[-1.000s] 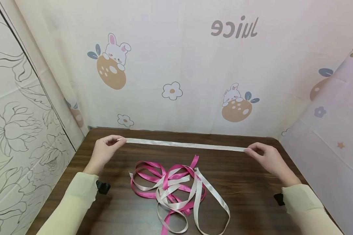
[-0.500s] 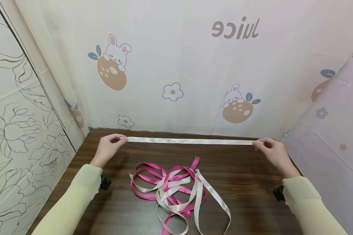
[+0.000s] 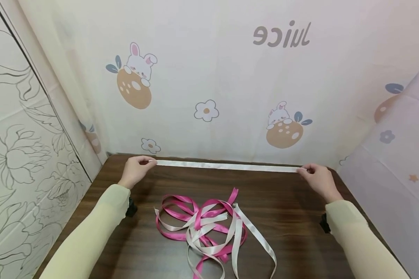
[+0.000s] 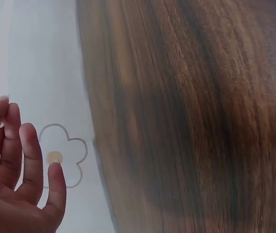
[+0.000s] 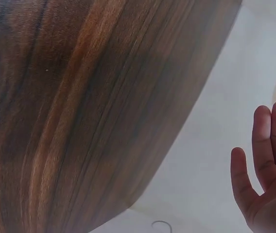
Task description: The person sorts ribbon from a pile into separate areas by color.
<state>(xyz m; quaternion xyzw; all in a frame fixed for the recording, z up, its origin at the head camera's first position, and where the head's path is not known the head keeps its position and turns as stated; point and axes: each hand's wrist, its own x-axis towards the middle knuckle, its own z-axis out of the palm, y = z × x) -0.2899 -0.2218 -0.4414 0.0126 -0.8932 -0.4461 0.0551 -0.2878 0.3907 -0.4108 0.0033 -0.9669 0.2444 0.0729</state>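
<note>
A white satin ribbon point(image 3: 223, 166) is stretched nearly straight between both hands, close to the far edge of the table in the head view. My left hand point(image 3: 137, 171) pinches one end between thumb and index finger. At the other end, my right hand point(image 3: 319, 180) pinches the ribbon the same way. In the left wrist view, the left hand point(image 4: 21, 179) has its other fingers spread loosely. The right hand point(image 5: 269, 170) is partly cut off by the frame in the right wrist view, so its pinch is hidden there.
On the dark wooden table point(image 3: 132, 236) lies a loose tangle of pink ribbon point(image 3: 176, 235) and white ribbon point(image 3: 256, 232), nearer the person than the held strip. A printed curtain point(image 3: 209, 77) hangs behind the far edge, with patterned covers at both sides.
Both hands and the stretched ribbon have moved towards the table's far edge. The right hand first went outward, then slightly back inward. The tangle keeps its shape.
</note>
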